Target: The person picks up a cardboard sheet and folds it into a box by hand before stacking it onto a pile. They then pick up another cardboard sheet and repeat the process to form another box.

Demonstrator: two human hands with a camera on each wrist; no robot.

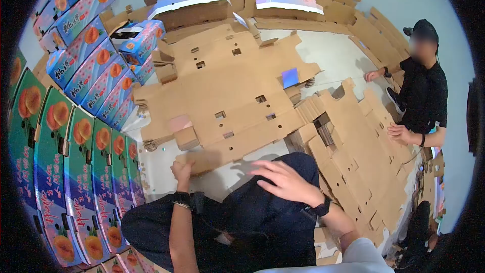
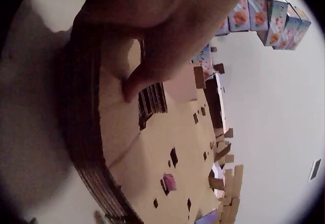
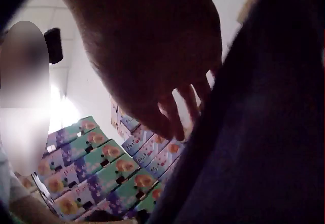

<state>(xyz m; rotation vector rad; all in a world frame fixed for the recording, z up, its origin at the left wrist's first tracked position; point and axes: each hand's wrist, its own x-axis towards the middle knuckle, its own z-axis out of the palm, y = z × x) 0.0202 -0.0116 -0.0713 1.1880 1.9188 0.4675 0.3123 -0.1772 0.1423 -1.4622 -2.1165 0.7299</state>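
Note:
A stack of flat brown cardboard sheets (image 1: 217,156) (image 2: 122,127) with small cut-out holes lies in front of the person's knees. At its near left corner, the left hand (image 1: 182,171) (image 2: 162,36) grips the edge; in the left wrist view the thumb lies on the top sheet, while the other fingers are hidden. Above the right knee, the right hand (image 1: 285,181) (image 3: 152,51) hovers with fingers extended and apart, holding nothing. Dark fabric fills the right side of the right wrist view.
Printed fruit boxes (image 1: 83,131) stand stacked along the left. More flat cardboard (image 1: 353,156) lies to the right, and further pieces line the back wall. Another person in black (image 1: 424,86) sits at the right, one hand near that cardboard. A blue piece (image 1: 290,78) lies on the stack.

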